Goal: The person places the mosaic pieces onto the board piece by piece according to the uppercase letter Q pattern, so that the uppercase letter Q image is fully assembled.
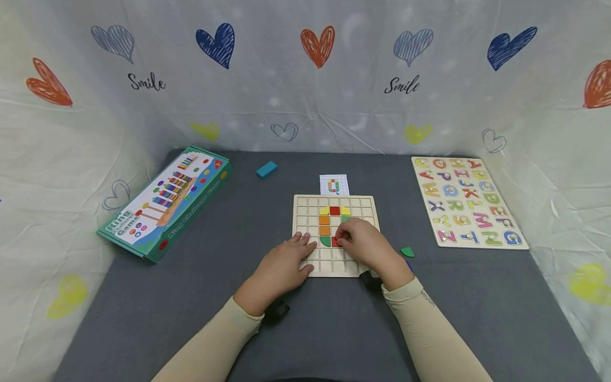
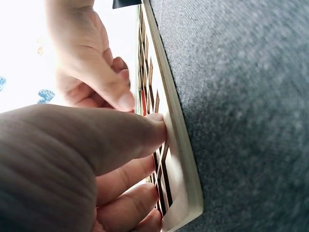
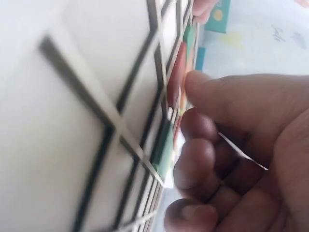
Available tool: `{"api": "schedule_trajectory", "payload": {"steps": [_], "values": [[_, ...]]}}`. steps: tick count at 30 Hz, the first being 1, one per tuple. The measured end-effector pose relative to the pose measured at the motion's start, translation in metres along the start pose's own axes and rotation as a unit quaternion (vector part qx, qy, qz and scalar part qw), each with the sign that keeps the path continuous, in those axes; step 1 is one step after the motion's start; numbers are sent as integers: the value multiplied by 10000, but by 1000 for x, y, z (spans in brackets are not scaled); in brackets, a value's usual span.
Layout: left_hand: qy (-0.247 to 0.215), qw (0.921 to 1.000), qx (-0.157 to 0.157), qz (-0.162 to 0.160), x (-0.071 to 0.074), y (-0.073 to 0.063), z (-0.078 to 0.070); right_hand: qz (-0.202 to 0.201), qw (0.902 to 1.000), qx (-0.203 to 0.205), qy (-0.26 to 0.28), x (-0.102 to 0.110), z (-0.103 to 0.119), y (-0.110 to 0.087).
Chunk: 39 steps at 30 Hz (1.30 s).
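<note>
A wooden grid board (image 1: 305,209) lies flat with coloured tiles forming a ring. Yellow corners and a red square (image 1: 334,210) make its top, orange squares (image 1: 324,225) its left side, and a green quarter-round tile (image 1: 325,241) its lower left. My left hand (image 1: 285,262) rests with fingers spread on the board's left edge, thumb (image 2: 152,133) on the front strip. My right hand (image 1: 365,244) has its fingers curled, thumb and forefinger at a red tile (image 3: 176,77) in the bottom row. Its fingers cover part of the ring's right side, where a green tile (image 1: 346,218) shows.
Behind the board lies a pattern card (image 1: 333,185). A loose green piece (image 1: 407,252) and a partly hidden blue one (image 1: 409,264) lie by the right wrist. A blue block (image 1: 267,170), a green toy box (image 1: 164,204) and a letter board (image 1: 470,204) stand farther out.
</note>
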<state>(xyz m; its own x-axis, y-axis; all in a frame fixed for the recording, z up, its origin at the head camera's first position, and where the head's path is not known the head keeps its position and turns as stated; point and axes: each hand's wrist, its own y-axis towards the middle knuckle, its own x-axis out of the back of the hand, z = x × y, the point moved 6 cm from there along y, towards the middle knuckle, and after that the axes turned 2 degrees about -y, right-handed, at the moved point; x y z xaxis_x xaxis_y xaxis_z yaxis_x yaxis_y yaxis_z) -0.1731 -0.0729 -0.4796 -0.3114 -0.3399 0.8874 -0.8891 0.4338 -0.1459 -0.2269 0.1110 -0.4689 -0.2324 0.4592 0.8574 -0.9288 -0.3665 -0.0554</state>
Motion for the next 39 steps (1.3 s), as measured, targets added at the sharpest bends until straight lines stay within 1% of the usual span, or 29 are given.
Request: {"api": "schedule_trajectory", "payload": {"steps": [3,6,9,12,14,16,18,21,23,29,35,39], "values": [[14,10000,25,44,-1,1,0,-170,9998,-65,73,14,-5,-5],[-4,10000,43,65,-2,0,0,-439,9989,-151,60,36,-18,-14],[-6,10000,49,71,-2,0,-1,-656,9972,-347,24,57,-39,-28],[-7,9999,77,63,-1,-1,0,-734,9954,-621,2,74,-62,-47],[-2,9999,104,55,0,-2,0,-732,9936,-855,-16,81,-78,-60],[14,9999,117,37,1,-3,0,-636,9922,-1070,-59,82,-92,-72],[12,9999,134,35,2,-3,1,-503,9910,-1242,-42,78,-103,-80],[4,9999,149,39,3,-3,1,-335,9895,-1405,2,69,-114,-88],[-12,9999,163,46,3,-3,2,-320,9885,-1480,32,62,-119,-90],[0,9999,165,27,2,-1,2,-474,9869,-1537,-80,51,-122,-90],[-22,9999,140,24,0,-1,1,-631,9866,-1498,-105,52,-121,-92],[-14,9999,103,45,-1,0,0,-670,9850,-1592,-50,52,-121,-94]]}}
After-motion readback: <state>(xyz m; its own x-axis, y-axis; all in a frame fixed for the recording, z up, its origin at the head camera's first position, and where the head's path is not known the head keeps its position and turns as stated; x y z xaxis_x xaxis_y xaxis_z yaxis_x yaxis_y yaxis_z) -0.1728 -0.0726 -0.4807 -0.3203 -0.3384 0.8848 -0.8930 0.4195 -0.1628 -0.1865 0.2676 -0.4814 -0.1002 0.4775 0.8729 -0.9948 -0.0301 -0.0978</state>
